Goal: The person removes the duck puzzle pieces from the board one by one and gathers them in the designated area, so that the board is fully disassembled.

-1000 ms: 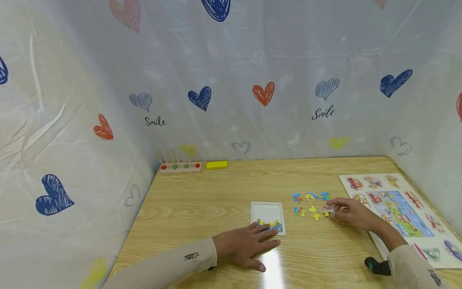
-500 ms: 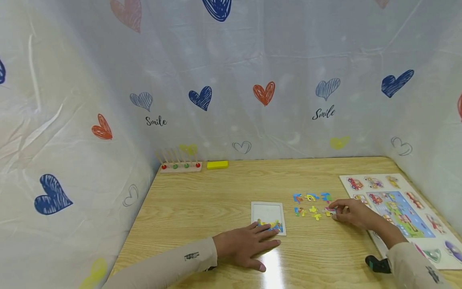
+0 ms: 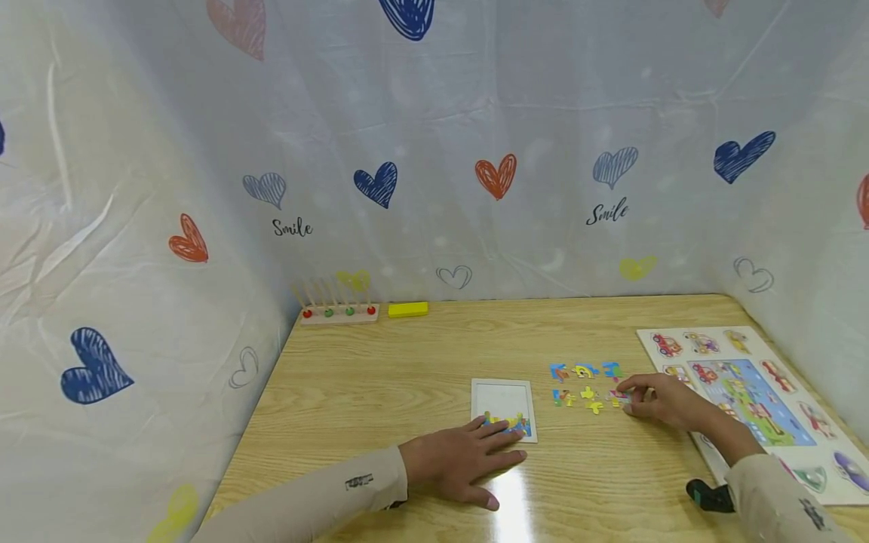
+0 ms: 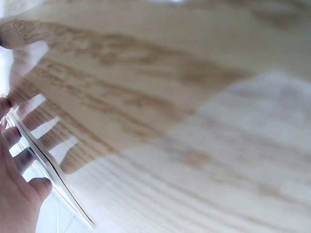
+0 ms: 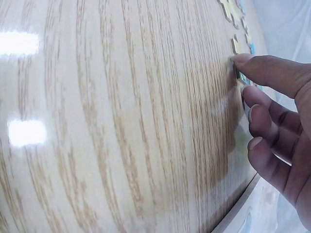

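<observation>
My left hand (image 3: 465, 464), fingers spread, rests with its fingertips over the near edge of a white puzzle frame (image 3: 502, 386). Several joined pieces (image 3: 509, 424) lie along the bottom of the frame, partly under those fingers. The left wrist view has the same hand (image 4: 19, 179) at the frame's edge. Right of the frame, loose jigsaw pieces lie in two rough rows, among them a yellow-and-blue piece (image 3: 585, 370). At the right end of the nearer row, my right hand (image 3: 668, 407) pinches a pinkish jigsaw piece (image 3: 616, 396) by thumb and fingertips, low at the tabletop.
A large picture board (image 3: 801, 445) lies on the right, beneath my right forearm. At the back left stand a pegged wooden rack (image 3: 339, 318) with red and green beads and a yellow block (image 3: 408, 310). A printed curtain (image 3: 434, 249) borders the table (image 3: 380, 362).
My right hand has drawn slightly toward me, and the pinkish piece at its fingertips has shifted a little. The left hand has stayed in place on the frame.
</observation>
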A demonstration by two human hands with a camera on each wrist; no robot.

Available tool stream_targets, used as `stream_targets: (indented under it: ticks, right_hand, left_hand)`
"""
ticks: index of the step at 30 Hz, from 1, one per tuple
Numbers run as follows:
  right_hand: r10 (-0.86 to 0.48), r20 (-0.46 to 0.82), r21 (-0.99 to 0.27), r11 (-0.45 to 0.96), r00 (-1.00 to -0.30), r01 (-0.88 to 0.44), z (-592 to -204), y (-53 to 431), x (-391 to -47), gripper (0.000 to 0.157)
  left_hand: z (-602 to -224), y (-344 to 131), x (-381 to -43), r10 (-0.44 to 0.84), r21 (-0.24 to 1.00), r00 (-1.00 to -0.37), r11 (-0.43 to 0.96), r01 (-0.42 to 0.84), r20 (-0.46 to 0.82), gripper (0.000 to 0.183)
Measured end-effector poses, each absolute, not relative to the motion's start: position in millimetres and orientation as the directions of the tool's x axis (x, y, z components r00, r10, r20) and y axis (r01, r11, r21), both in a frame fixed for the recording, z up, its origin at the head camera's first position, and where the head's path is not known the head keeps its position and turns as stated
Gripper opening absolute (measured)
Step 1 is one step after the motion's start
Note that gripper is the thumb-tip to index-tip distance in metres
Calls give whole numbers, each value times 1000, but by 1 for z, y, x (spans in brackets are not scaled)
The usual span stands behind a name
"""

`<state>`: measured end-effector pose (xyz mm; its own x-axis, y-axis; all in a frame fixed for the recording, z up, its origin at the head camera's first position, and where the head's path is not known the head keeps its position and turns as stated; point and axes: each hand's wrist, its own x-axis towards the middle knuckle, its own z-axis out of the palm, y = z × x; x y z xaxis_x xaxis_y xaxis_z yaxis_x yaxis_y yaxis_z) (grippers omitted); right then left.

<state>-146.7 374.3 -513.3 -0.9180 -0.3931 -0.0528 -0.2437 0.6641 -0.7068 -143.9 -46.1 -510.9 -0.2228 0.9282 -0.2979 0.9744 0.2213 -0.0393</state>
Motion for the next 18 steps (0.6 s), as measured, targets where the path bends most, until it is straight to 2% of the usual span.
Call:
stream_targets:
  ticks: [18]
  right_hand:
    - [-354,-22,-659,708,-935,-252,-503,361,-145,31]
  left_hand:
    - [-507,-46,-144,932,-59,-215,207,977,-292,77]
